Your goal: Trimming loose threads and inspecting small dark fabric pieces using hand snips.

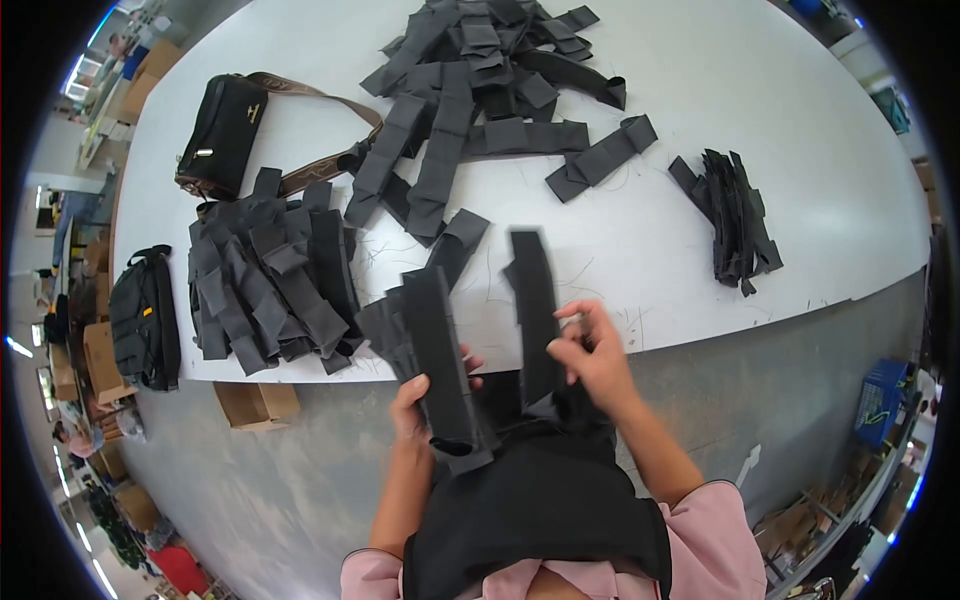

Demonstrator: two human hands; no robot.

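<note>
My left hand is closed round a bundle of black fabric strips, thumb on the near face and fingertips showing behind. Between the thumb and fingers of my right hand is a single black fabric strip, held upright a little to the right of the bundle. Both are over the table's near edge, and the single strip is slightly blurred. A loose strip lies on the table just beyond the bundle.
On the white table are a large heap of strips, a stacked pile at left, a smaller bundle at right and a black shoulder bag. A black backpack and a cardboard box are off its left side.
</note>
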